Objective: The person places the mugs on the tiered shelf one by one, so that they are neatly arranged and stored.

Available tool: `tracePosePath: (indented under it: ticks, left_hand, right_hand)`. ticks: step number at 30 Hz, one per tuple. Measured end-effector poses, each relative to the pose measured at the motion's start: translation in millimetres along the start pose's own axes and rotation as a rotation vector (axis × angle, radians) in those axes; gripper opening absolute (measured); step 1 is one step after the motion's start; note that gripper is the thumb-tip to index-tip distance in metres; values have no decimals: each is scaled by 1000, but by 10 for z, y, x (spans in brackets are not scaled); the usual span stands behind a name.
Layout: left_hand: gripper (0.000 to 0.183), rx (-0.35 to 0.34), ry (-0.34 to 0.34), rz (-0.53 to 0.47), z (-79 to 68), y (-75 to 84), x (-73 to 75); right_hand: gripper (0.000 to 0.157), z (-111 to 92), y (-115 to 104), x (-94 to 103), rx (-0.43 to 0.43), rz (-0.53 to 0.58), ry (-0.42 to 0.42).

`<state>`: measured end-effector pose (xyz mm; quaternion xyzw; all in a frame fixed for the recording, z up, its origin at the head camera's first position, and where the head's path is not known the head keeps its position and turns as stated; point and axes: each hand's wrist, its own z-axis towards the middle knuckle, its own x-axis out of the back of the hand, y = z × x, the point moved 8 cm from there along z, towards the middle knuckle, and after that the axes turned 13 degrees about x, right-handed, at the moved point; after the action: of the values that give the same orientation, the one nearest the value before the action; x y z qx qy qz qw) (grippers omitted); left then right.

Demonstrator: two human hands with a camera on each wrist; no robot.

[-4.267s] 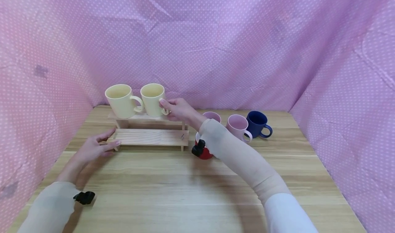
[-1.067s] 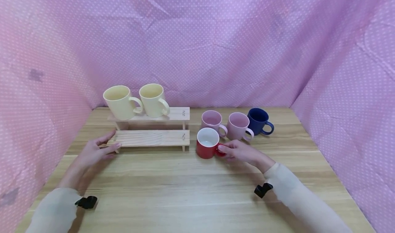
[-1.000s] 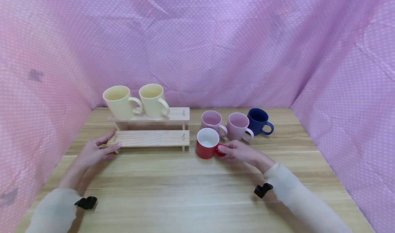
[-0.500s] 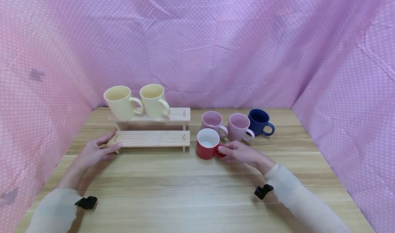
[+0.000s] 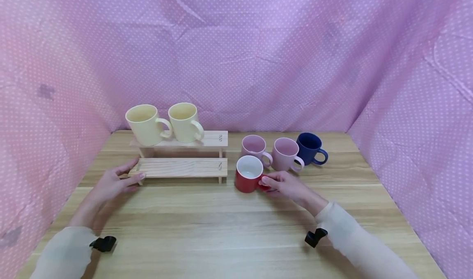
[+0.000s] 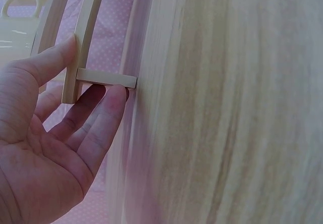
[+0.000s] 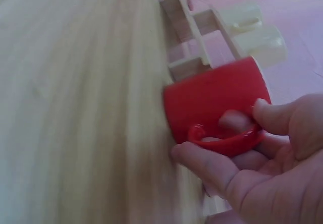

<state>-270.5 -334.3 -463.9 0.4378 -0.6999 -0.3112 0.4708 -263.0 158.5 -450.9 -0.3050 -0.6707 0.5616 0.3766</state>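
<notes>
My right hand (image 5: 288,187) holds the handle of a red mug (image 5: 246,181) with a white inside. In the right wrist view thumb and fingers are around the handle of the red mug (image 7: 212,95), which is upright at the table surface. At the left, my left hand (image 5: 111,183) grips the end of the lower board of a two-tier wooden rack (image 5: 181,167). The left wrist view has the thumb on the board's edge and the fingers by the rack's leg (image 6: 108,77). Side by side on the upper board stand two pale yellow mugs (image 5: 145,127), handles to the right.
Behind the red mug are two pink mugs (image 5: 284,157) and a dark blue mug (image 5: 307,149), all upright with handles pointing right. They stand on a wood-grain table (image 5: 207,229). A pink dotted cloth (image 5: 236,65) hangs around the back and sides.
My right hand has left the second yellow mug's handle on the upper board, moved right and down, and taken the red mug's handle. Over the last second both hands stay nearly still.
</notes>
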Motion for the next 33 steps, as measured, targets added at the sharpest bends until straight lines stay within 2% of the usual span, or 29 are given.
tracePosePath:
  ticks: [6,14,18,26,33]
  left_hand:
    - [85,10,-4,2,8,-5,-15]
    - [84,12,-2,-12,-25,4,-23]
    - [84,7,-6,-22,-20,10,-19]
    - [83,-10,1,-17,-9,14,1]
    - [83,-11,-6,-16,-13,27,3]
  right_hand:
    - [41,-27,19,-11,13,-18,43]
    - [40,-7,55,2,10,37,53]
    - [42,-4,17,30,24,98,68]
    - [41,33,-212,99,74,154,65]
    - [41,126,-581,171,134,155,75]
